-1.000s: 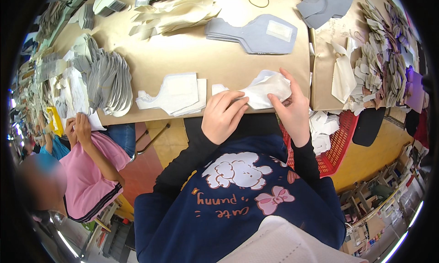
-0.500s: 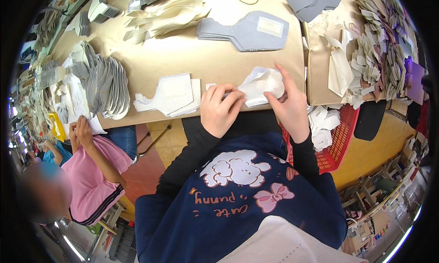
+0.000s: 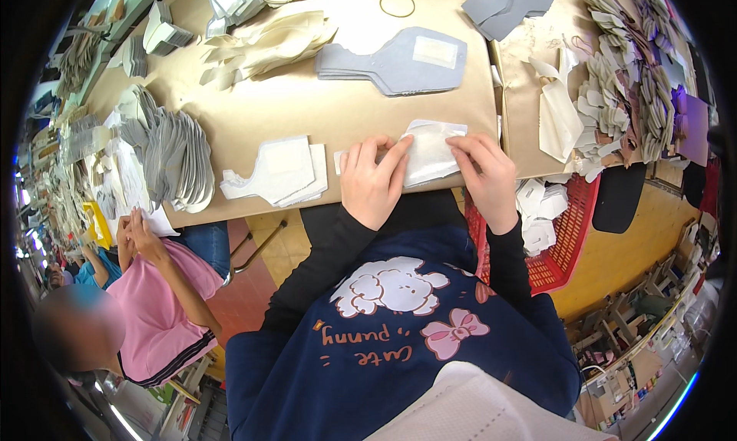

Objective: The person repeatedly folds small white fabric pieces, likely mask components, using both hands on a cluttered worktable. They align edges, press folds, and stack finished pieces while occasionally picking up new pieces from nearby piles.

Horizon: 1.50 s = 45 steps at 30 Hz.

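A white, flat shoe-upper-like cut piece (image 3: 431,153) lies near the table's front edge, between my hands. My left hand (image 3: 375,178) rests over its narrow left end, thumb and index finger pinched together at the left of the wide part. From the right, my right hand (image 3: 488,181) pinches its upper right with curled fingers. The fingers hide parts of the piece. Left of my left hand lies a small stack of similar white pieces (image 3: 278,171). Beyond my hands sits a stack of grey cut pieces (image 3: 414,63) with a pale rectangular patch on top.
Cream pieces (image 3: 269,48) and fanned grey pieces (image 3: 176,157) lie to the left. A rubber band (image 3: 397,5) is at the back. Right of the table seam are a cream scrap (image 3: 559,111) and heaps of pieces. A red basket (image 3: 572,237) hangs below; a co-worker in pink (image 3: 165,310) sits left.
My right hand has moved from spread fingers at the piece's right side to a pinch on its upper edge. The bunched upper layer now lies flatter. The whole view has shifted slightly.
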Each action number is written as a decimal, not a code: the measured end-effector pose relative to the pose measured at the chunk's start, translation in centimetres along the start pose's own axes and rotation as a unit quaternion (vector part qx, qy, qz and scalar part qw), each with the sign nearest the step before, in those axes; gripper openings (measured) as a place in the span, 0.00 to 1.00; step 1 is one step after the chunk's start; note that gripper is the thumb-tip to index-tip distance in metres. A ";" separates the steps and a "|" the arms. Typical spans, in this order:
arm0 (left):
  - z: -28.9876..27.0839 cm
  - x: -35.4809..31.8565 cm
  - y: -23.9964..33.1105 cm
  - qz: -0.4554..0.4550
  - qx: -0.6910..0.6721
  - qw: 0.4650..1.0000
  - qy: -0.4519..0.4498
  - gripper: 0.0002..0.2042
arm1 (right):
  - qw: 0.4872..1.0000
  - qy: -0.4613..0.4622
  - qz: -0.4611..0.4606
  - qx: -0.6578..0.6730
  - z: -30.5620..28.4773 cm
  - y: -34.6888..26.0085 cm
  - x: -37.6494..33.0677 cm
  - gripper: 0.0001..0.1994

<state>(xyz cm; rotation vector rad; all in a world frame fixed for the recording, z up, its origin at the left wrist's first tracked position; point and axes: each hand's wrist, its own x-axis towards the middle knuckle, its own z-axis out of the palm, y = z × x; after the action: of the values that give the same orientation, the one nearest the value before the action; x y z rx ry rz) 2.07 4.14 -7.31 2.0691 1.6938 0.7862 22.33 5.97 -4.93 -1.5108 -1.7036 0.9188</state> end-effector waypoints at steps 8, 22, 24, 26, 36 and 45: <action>0.5 0.9 0.9 -0.005 -0.002 1.000 -0.006 0.18 | 1.000 -0.015 -0.004 -0.027 -0.1 0.4 0.0 0.13; 2.6 0.2 1.4 0.062 0.074 0.995 0.011 0.26 | 0.997 0.048 0.066 0.012 0.6 -0.1 -0.4 0.13; 2.5 0.1 1.3 0.082 0.063 0.995 0.001 0.25 | 0.997 0.051 0.061 -0.010 0.6 0.0 -0.2 0.12; 2.3 0.2 1.0 0.116 0.023 0.993 -0.015 0.25 | 0.997 0.049 0.063 -0.025 0.6 0.2 -0.1 0.11; 1.4 0.5 1.5 0.139 -0.041 0.987 -0.067 0.21 | 0.992 0.090 0.088 -0.007 -1.1 0.2 -0.3 0.07; 2.6 -0.5 1.1 0.154 -0.069 0.985 -0.022 0.13 | 0.994 0.018 0.110 -0.022 -1.7 0.0 -2.4 0.07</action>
<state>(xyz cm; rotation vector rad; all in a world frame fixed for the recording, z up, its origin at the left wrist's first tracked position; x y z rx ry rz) 4.47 3.60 -8.83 2.2589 1.2736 0.9149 24.01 3.75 -4.10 -1.7600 -1.5626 0.9656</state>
